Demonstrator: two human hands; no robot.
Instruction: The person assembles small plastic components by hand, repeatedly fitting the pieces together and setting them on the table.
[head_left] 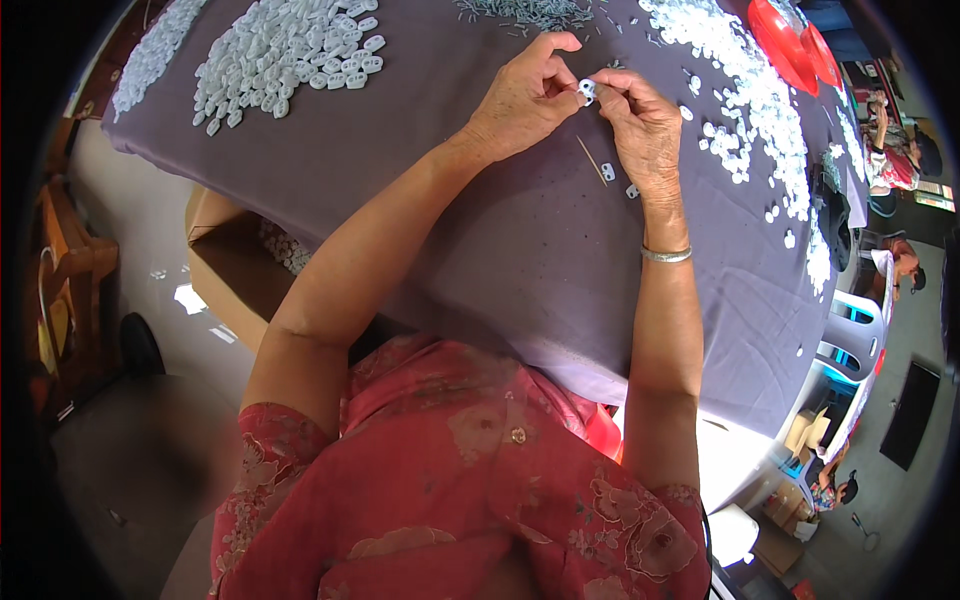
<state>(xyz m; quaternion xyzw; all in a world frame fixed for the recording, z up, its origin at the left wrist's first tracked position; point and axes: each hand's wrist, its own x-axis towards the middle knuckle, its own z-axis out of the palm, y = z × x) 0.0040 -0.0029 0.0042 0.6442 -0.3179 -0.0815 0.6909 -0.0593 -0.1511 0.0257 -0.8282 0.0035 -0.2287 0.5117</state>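
My left hand (525,95) and my right hand (640,125) meet over a table covered with a grey-purple cloth (480,220). Both pinch one small white plastic part (587,90) between their fingertips. A thin wooden stick (591,160) lies on the cloth just below the hands, with two more small white parts (608,172) beside it. A silver bangle (667,255) sits on my right wrist.
A heap of white plastic parts (285,50) lies at the far left, another spread (760,110) runs down the right side, and small grey pieces (530,12) sit at the far edge. Red bowls (790,40) stand far right. An open cardboard box (235,265) sits under the table's left. Other people sit at right.
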